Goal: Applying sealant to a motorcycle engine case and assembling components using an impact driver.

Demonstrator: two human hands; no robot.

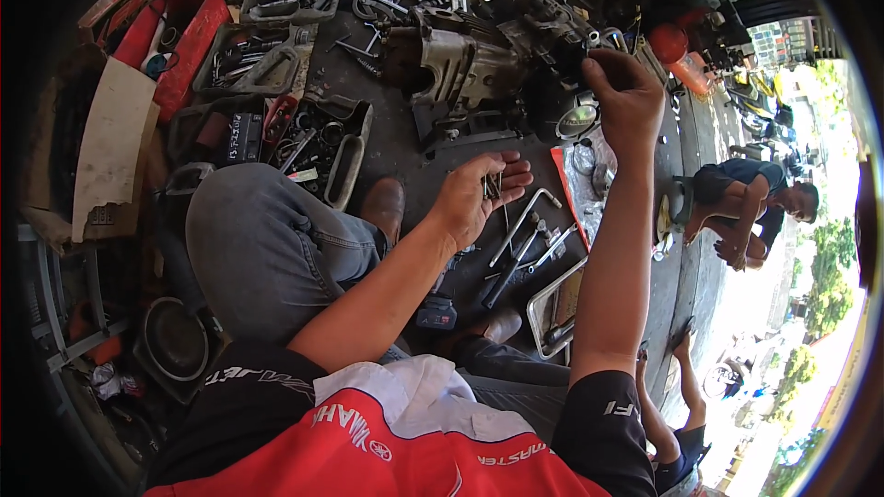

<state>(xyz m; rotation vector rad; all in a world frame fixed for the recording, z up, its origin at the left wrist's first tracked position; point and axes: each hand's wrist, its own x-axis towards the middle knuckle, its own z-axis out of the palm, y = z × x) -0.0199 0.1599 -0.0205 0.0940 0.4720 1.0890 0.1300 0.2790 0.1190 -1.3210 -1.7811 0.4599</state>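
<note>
My left hand (pixel 471 191) is turned palm up, fingers loosely curled around several small, thin metal parts. My right hand (pixel 626 97) reaches to the upper right, fingers bent at a small metal fitting on the greasy engine assembly (pixel 543 14); what its fingertips grip is too small to make out. Beside that assembly lies a large metal casing (pixel 460 69), with a round shiny part (pixel 575 120) below my right hand. Several wrenches and a dark-handled tool (pixel 505 278) lie on the floor near my left hand.
Tool trays (pixel 343 161), a red box (pixel 193 55) and cardboard (pixel 115 152) crowd the left. A metal-rimmed tray (pixel 534 299) is near my right forearm. A person (pixel 755 202) crouches at the right; another person's limbs (pixel 686 387) show lower right. A red cylinder (pixel 677 55) stands upper right.
</note>
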